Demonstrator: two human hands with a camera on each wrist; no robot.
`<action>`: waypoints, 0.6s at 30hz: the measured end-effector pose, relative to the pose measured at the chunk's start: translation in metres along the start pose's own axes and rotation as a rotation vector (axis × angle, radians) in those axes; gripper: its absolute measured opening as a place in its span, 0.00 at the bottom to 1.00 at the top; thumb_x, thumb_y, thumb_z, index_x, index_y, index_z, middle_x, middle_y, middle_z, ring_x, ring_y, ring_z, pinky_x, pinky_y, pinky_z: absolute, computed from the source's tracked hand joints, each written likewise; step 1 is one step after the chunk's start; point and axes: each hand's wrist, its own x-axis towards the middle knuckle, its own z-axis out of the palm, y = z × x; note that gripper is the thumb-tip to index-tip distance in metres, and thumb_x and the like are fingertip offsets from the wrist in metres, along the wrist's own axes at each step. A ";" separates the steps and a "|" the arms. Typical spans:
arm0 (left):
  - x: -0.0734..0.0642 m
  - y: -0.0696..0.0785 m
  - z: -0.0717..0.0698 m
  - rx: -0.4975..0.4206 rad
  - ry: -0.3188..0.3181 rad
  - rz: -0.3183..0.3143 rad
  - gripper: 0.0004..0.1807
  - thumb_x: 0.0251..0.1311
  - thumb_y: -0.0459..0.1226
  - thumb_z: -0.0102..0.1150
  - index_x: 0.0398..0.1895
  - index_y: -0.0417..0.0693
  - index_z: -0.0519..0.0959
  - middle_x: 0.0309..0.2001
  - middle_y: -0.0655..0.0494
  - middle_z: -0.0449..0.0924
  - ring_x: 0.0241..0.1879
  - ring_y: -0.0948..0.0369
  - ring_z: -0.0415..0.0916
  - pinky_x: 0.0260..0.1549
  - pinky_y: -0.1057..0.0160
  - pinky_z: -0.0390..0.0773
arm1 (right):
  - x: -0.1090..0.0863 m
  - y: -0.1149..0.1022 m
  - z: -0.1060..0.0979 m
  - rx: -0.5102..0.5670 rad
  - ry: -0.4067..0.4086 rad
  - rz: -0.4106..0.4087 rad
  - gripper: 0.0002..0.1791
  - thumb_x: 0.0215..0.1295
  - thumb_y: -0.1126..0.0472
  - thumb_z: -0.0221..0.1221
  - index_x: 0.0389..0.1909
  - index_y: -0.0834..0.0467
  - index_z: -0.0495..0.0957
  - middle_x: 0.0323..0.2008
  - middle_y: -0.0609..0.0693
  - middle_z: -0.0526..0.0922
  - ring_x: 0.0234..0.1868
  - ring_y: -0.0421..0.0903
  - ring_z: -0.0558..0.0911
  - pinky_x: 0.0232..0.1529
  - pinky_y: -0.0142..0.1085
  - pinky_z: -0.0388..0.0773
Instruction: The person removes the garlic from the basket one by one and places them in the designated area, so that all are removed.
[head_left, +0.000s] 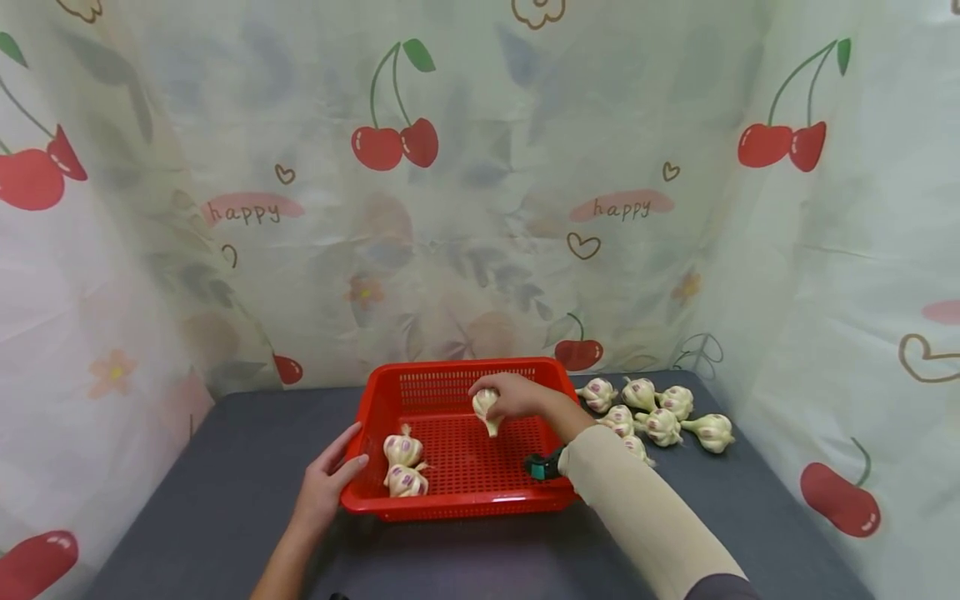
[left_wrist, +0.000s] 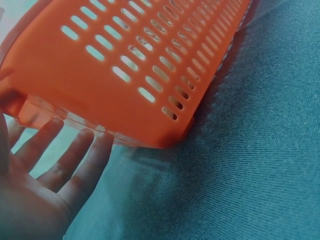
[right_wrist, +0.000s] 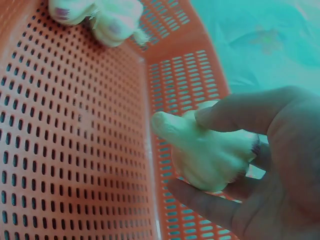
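— Pinching what, that right hand (head_left: 517, 397)?
— A garlic bulb (head_left: 486, 408), fingers curled round it, above the red basket (head_left: 457, 373).
— And the left hand (head_left: 327, 483)?
— Fingers straight, pressed against the basket's near-left corner.

Materials and surface finish

Rectangular red plastic basket (head_left: 457, 385): perforated, smooth, slightly glossy. Dark grey table cloth (head_left: 225, 492): matt, finely woven texture. White garlic bulbs (head_left: 403, 450): dry, papery, matt skin. Cherry-print curtain (head_left: 480, 192): thin, soft-looking fabric.
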 end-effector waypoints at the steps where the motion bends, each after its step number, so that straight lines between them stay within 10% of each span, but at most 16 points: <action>1: 0.000 0.000 0.000 0.002 0.001 0.002 0.31 0.68 0.39 0.57 0.73 0.52 0.63 0.66 0.40 0.66 0.54 0.42 0.75 0.42 0.56 0.82 | -0.002 0.001 -0.002 0.020 -0.001 -0.004 0.23 0.57 0.69 0.63 0.55 0.51 0.79 0.46 0.49 0.77 0.38 0.48 0.74 0.34 0.36 0.78; 18: 0.004 0.002 0.002 -0.008 0.012 -0.070 0.31 0.68 0.39 0.57 0.73 0.53 0.62 0.69 0.40 0.63 0.58 0.41 0.72 0.44 0.53 0.80 | -0.058 0.010 -0.029 -0.005 0.077 -0.143 0.25 0.60 0.65 0.66 0.59 0.55 0.75 0.53 0.50 0.78 0.41 0.46 0.77 0.39 0.38 0.76</action>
